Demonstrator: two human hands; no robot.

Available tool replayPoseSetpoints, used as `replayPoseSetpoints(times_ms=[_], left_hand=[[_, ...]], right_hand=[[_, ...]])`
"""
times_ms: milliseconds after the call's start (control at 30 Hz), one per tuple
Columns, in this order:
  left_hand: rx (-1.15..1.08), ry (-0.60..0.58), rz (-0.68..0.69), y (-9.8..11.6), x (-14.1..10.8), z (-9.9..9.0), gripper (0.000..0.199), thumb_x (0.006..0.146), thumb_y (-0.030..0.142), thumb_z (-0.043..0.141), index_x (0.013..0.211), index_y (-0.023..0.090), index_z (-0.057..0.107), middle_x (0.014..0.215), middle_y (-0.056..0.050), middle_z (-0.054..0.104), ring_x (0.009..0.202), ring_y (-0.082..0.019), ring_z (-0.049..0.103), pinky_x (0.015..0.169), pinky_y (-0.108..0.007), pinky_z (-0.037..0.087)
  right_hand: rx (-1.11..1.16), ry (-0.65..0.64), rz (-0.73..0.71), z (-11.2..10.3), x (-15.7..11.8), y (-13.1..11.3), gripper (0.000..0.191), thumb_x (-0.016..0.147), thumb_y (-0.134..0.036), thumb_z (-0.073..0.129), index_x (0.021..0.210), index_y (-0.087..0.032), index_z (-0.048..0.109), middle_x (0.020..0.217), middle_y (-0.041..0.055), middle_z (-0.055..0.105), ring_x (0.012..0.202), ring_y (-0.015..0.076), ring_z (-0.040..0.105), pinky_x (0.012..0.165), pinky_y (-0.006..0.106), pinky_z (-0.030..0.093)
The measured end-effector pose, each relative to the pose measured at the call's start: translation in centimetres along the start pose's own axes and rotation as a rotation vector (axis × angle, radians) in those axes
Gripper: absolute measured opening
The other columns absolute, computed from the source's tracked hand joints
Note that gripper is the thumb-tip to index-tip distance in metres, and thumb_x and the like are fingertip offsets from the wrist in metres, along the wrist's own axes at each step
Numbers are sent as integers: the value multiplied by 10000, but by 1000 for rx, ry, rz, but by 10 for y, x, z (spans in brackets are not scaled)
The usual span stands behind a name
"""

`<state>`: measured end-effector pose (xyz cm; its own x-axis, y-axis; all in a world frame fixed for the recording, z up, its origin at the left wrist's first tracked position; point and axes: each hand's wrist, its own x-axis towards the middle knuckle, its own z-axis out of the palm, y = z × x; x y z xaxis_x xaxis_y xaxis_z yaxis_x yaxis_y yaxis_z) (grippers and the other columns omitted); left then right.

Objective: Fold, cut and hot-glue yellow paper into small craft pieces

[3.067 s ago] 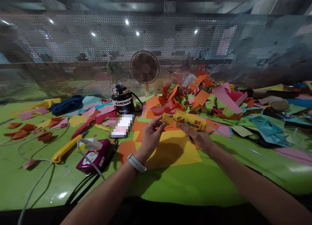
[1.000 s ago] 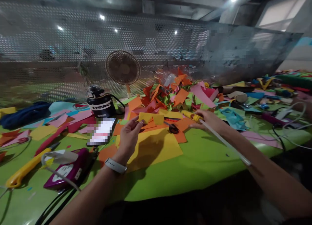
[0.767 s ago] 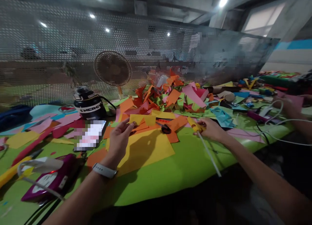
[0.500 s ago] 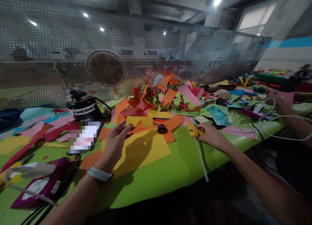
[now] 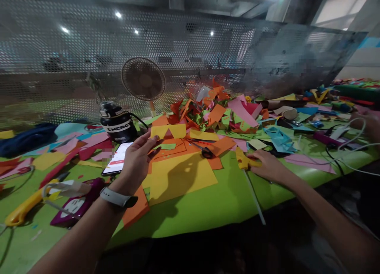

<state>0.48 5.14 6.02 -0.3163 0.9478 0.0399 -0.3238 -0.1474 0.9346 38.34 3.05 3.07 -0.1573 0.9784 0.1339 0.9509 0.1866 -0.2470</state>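
Between the thumb and fingers of my left hand (image 5: 138, 155) is a yellow paper strip (image 5: 178, 131) with a triangular notch in its lower edge. My right hand (image 5: 268, 165) grips a yellow hot glue gun (image 5: 244, 159); a long white glue stick (image 5: 255, 198) sticks out of it toward the table's front edge. Below and between the hands lies a yellow paper sheet (image 5: 181, 177). Black-handled scissors (image 5: 207, 152) rest on orange paper (image 5: 224, 146) just beyond that sheet. A second yellow strip (image 5: 204, 136) lies behind the scissors.
A heap of paper scraps (image 5: 216, 113) covers the back of the green table cover (image 5: 190, 222). To the left are a phone (image 5: 117, 159), a black bottle (image 5: 118, 123), a purple power strip (image 5: 74, 202) and a yellow-handled tool (image 5: 29, 208). Another person's hand (image 5: 366, 123) is at right, near white cables.
My left hand has raised the notched yellow strip a little and turned it flatter toward me. The glue gun stays in my right hand. The whole view has shifted left.
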Motion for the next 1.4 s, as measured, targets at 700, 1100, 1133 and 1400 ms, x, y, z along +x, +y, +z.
replayPoseSetpoints(times_ms=[700,1100,1133,1400], left_hand=[[-57,86,-4,-14,12,-26,360,574,276,810,909,211,695,891,-23,716,849,-170,675,704,-261,485],[-27,59,-6,-17,12,-24,414,594,314,807,972,197,687,872,-22,712,812,-162,670,702,-263,477],[-26,55,-9,-18,12,-25,419,596,320,806,976,194,684,879,-25,713,812,-162,670,701,-262,476],[-23,37,-7,-20,13,-26,429,619,330,794,1004,190,668,890,-31,721,806,-160,672,691,-262,483]], right_hand=[[-54,-286,-553,46,67,-143,747,875,-699,292,1459,-237,350,1562,117,211,1435,354,125,1128,547,163],[-177,-268,-593,65,95,-195,680,885,-669,317,1403,-251,454,1512,136,334,1380,365,273,1073,528,252],[-197,-265,-591,67,96,-199,678,886,-666,320,1398,-246,461,1505,141,345,1370,363,290,1067,523,264],[-152,-259,-602,75,101,-203,598,883,-637,367,1324,-280,555,1457,106,429,1335,358,358,1072,514,281]])
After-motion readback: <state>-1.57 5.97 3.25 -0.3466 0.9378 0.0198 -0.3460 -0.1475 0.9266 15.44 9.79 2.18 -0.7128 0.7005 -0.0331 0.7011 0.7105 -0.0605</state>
